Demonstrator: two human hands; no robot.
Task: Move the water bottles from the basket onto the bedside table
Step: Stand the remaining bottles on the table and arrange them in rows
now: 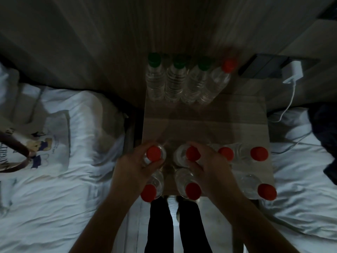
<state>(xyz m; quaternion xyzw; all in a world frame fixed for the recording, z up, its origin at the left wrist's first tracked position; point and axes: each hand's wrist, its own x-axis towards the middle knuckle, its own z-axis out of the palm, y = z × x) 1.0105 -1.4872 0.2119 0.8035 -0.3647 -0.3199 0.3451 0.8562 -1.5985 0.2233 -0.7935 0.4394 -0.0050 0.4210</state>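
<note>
Both hands on red-capped bottles near the table's front edge.

On my feed the left hand curls round the leftmost bottle and the right hand round the second bottle. Both bottles stand upright in a row of four, one row back from the near edge of the table. Two more red caps stand to the right in that row, and three others line the near edge itself. At the far edge I count three green-capped bottles and one red-capped, touching side by side. White bedding lies on either side, and a charger is plugged in past the far right corner.
</note>
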